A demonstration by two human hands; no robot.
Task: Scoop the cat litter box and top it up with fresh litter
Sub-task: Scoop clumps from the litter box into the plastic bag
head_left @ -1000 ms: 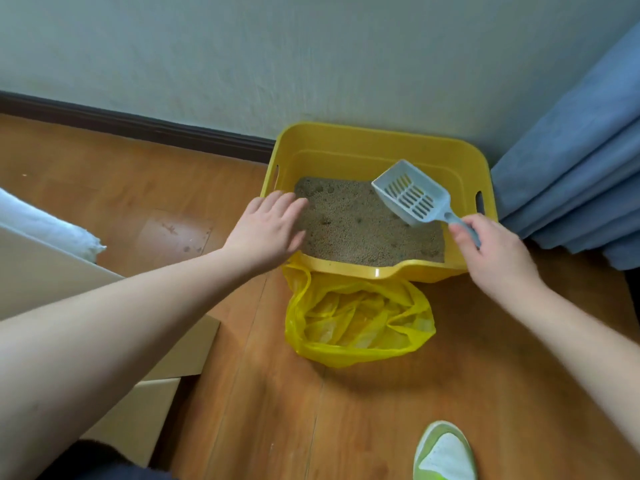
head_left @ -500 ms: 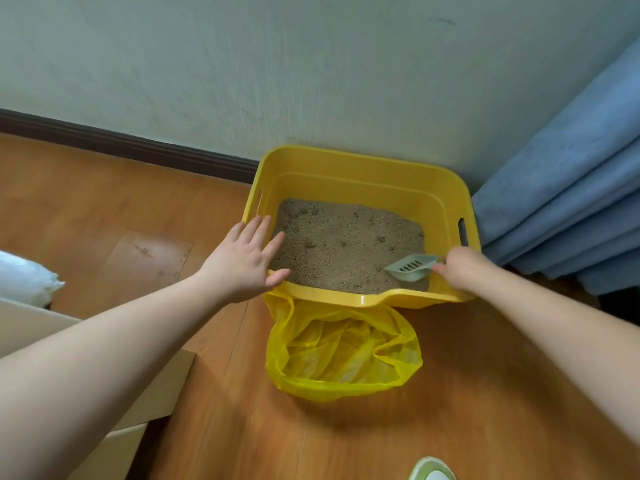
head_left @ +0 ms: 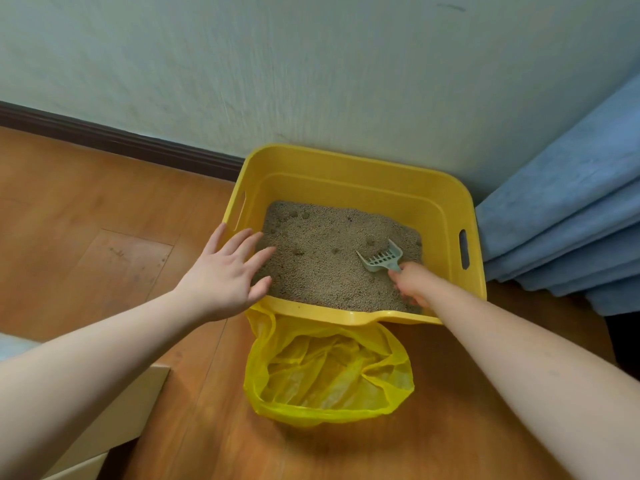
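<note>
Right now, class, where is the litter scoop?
In the head view, the scoop is inside the yellow litter box, on the litter toward its right side, held by the right hand.

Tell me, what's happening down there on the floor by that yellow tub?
A person is cleaning a cat's yellow litter box. The right hand holds a pale slotted litter scoop with its front edge dug into the litter. The left hand lies open on the box's left rim, fingers spread, apparently steadying it. An open yellow plastic bag sits on the wooden floor right in front of the box, with no clumps visible in it.
</note>
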